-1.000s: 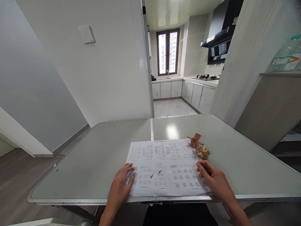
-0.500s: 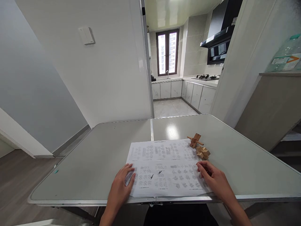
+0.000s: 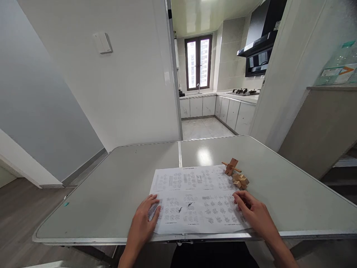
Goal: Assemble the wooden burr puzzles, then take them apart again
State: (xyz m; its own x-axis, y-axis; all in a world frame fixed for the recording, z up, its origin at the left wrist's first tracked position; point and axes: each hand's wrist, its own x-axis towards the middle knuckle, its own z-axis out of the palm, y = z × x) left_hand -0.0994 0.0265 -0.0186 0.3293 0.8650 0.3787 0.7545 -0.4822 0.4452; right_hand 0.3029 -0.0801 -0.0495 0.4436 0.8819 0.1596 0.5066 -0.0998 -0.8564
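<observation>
A large white instruction sheet [image 3: 195, 193], printed with rows of small puzzle diagrams, lies at the table's near edge. Creases cross it. My left hand [image 3: 144, 216] rests on its left edge, fingers spread and thumb apart, gripping nothing. At the right edge is my right hand [image 3: 255, 210], its fingers curled and the thumb close to the index fingertip, pinching the sheet's margin. Just beyond that hand sits a light wooden burr puzzle [image 3: 240, 181]. Behind it, near the sheet's far right corner, lies a darker wooden puzzle [image 3: 231, 166] with thin rods sticking out.
The grey-green folding table [image 3: 111, 193] has a metal rim and a seam down its middle. A small teal scrap [image 3: 66, 204] lies near its left edge. Large plastic bottles [image 3: 337, 69] stand on a ledge at right. A kitchen opens beyond the table.
</observation>
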